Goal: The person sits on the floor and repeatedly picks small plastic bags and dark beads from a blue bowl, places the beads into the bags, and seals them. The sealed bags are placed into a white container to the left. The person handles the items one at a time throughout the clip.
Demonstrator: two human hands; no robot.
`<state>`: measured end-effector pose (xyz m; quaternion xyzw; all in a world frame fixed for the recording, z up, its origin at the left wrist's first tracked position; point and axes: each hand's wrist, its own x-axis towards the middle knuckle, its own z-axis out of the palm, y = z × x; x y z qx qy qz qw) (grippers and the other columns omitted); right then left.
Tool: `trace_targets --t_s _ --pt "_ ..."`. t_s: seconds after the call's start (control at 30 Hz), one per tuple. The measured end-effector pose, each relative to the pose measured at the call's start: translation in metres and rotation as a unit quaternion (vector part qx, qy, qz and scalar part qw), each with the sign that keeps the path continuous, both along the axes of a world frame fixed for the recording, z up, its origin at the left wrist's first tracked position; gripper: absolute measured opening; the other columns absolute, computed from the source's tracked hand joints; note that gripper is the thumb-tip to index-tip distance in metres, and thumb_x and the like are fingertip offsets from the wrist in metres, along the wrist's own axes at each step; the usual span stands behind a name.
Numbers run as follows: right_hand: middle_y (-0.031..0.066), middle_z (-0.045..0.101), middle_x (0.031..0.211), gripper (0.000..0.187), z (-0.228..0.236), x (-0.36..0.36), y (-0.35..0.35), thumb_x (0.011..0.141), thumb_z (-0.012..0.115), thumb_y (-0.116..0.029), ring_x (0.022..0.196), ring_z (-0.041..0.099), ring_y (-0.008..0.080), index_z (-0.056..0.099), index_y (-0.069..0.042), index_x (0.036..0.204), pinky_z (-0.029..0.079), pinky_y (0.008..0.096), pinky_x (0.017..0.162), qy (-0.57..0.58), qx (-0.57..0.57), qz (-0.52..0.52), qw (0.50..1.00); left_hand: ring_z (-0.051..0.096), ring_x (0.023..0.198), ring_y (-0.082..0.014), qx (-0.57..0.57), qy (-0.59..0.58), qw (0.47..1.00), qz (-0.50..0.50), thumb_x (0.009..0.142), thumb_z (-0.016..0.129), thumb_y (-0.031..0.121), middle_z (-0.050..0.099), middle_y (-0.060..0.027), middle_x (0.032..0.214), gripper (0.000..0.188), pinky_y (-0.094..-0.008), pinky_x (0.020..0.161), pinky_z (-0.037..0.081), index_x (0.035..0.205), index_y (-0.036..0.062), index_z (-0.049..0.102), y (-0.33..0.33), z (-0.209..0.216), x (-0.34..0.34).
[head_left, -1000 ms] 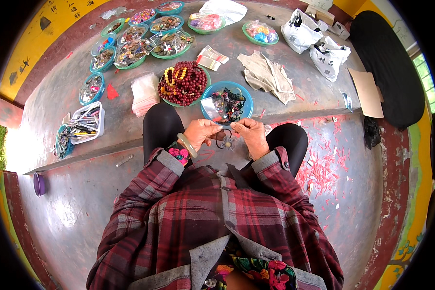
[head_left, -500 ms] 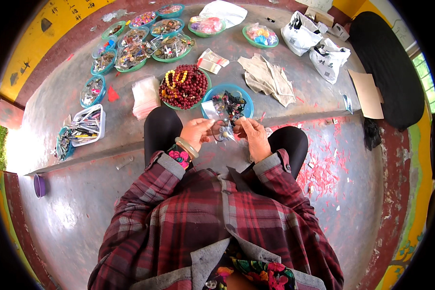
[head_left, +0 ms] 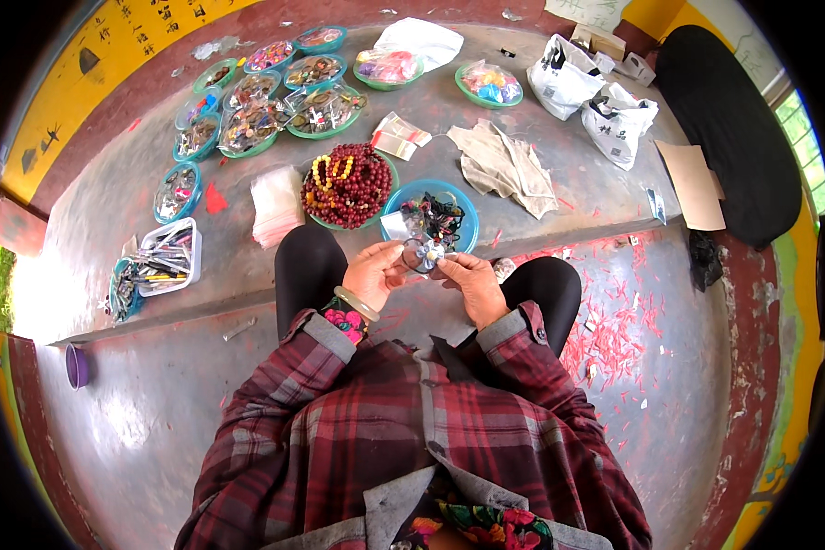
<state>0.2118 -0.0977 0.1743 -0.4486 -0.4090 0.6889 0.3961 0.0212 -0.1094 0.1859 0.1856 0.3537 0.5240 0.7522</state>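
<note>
Between my two hands, above the gap between my knees, is a hair tie (head_left: 430, 256), a thin dark loop with a pale blue-white flower-like ornament. The fingers of my left hand (head_left: 371, 278) pinch its left side. My right hand (head_left: 478, 287) has thumb and forefinger closed at the ornament's right edge. Just beyond, a blue basin (head_left: 473, 227) holds a tangle of dark cords and small pieces (head_left: 442, 216), with a white packet (head_left: 395, 225) at its left. To its left, a green basin (head_left: 392, 191) is heaped with dark red bead strings (head_left: 362, 188).
Clear plastic sleeves (head_left: 277, 206) lie left of the beads. Several basins of packaged trinkets (head_left: 323, 110) stand farther left. Pens fill a white tray (head_left: 195, 240). A beige cloth (head_left: 504, 165) and white bags (head_left: 620, 119) lie to the right; red scraps (head_left: 614, 321) litter the lower floor.
The hair tie's ornament has turned and now shows its pale flower face. My right hand has shifted slightly left and down, closer to my left hand. The view has tilted a little.
</note>
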Motion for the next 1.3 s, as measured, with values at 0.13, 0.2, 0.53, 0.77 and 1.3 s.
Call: trace_targets --t_s 0.13,0.2,0.53,0.77,1.3 --pt "0.0009 0.062 0.076 0.017 0.006 0.001 0.001 0.083 0.059 -0.019 0.070 0.055 0.0090 0.064 -0.003 0.087 0.040 0.0231 0.063 0.024 0.008 -0.045 0.999 0.057 0.071 -0.0084 0.018 0.064 0.993 -0.100 0.086 0.056 0.022 0.062 -0.0047 0.088 0.024 -0.0173 0.052 0.044 0.103 0.0047 0.058 0.000 0.008 -0.012" --pt "-0.0004 0.060 0.074 0.016 0.000 0.002 0.002 0.084 0.059 -0.018 0.067 0.053 0.0079 0.063 -0.003 0.086 0.040 0.0224 0.062 0.036 0.021 -0.052 0.998 0.056 0.071 -0.0076 0.029 0.105 0.983 -0.145 0.085 0.056 0.025 0.062 -0.0028 0.087 0.026 -0.0176 0.054 0.043 0.102 0.0053 0.059 0.002 0.009 -0.014" --pt "-0.0010 0.058 0.072 0.019 -0.001 0.000 0.001 0.084 0.058 -0.018 0.064 0.049 0.0056 0.064 0.000 0.086 0.039 0.0206 0.060 -0.010 0.064 -0.031 0.997 0.050 0.068 -0.0024 0.141 0.331 0.918 -0.168 0.086 0.056 0.027 0.061 0.0028 0.079 0.027 -0.0182 0.059 0.039 0.095 0.0034 0.064 0.002 -0.020 -0.008" --pt "0.0007 0.059 0.071 0.021 0.013 -0.003 -0.003 0.084 0.059 -0.018 0.063 0.049 0.0067 0.064 0.002 0.084 0.039 0.0208 0.060 0.008 0.054 -0.030 0.998 0.051 0.069 -0.0044 0.197 0.367 0.891 -0.179 0.086 0.057 0.021 0.062 0.0011 0.078 0.024 -0.0198 0.061 0.041 0.093 -0.0008 0.064 -0.002 -0.020 -0.001" --pt "0.0039 0.063 0.082 0.030 0.007 0.003 -0.001 0.085 0.057 -0.031 0.072 0.056 0.0095 0.061 -0.002 0.094 0.041 0.0232 0.063 0.048 -0.035 -0.074 0.996 0.057 0.074 -0.0073 0.052 0.232 0.965 -0.109 0.086 0.056 0.020 0.065 -0.0023 0.082 0.021 -0.0206 0.063 0.040 0.095 0.0025 0.062 -0.002 -0.020 0.002"
